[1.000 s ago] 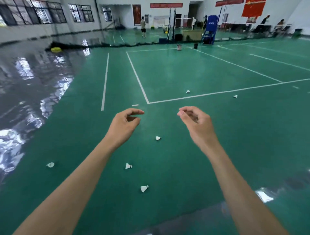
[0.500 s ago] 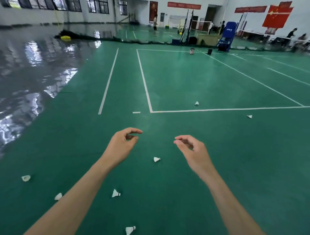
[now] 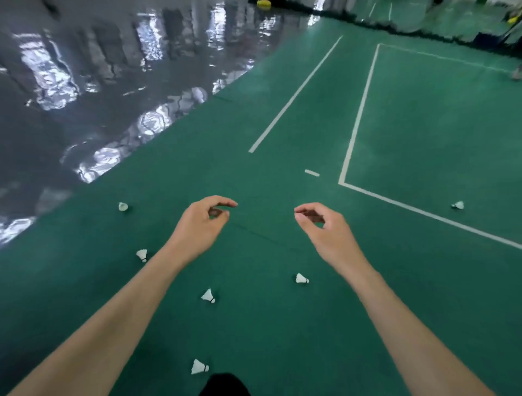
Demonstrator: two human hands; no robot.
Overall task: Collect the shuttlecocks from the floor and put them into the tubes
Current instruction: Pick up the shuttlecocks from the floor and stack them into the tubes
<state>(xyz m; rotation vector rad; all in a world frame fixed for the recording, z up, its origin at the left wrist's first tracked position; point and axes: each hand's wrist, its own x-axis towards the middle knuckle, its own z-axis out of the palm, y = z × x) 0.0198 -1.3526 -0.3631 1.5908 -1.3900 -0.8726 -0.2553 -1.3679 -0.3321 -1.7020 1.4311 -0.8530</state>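
Several white shuttlecocks lie on the green court floor: one (image 3: pixel 302 278) below my right hand, one (image 3: pixel 208 296) between my forearms, one (image 3: pixel 199 367) near the bottom edge, one (image 3: pixel 142 255) left of my left wrist, one (image 3: pixel 123 206) further left and one (image 3: pixel 458 205) far right by the court line. My left hand (image 3: pixel 201 224) and my right hand (image 3: pixel 324 231) are both held out above the floor with loosely curled fingers, holding nothing. No tube is in view.
A glossy grey floor strip (image 3: pixel 84 84) borders the green mat on the left. White court lines (image 3: pixel 356 118) run ahead and to the right. A yellow object (image 3: pixel 263 3) lies at the far top. A dark shape (image 3: pixel 224 384), probably my foot, shows at the bottom edge.
The view has tilted down and turned left, so the far hall is gone and the shuttlecocks lie closer under my arms. Both hands keep the same loosely curled pose.
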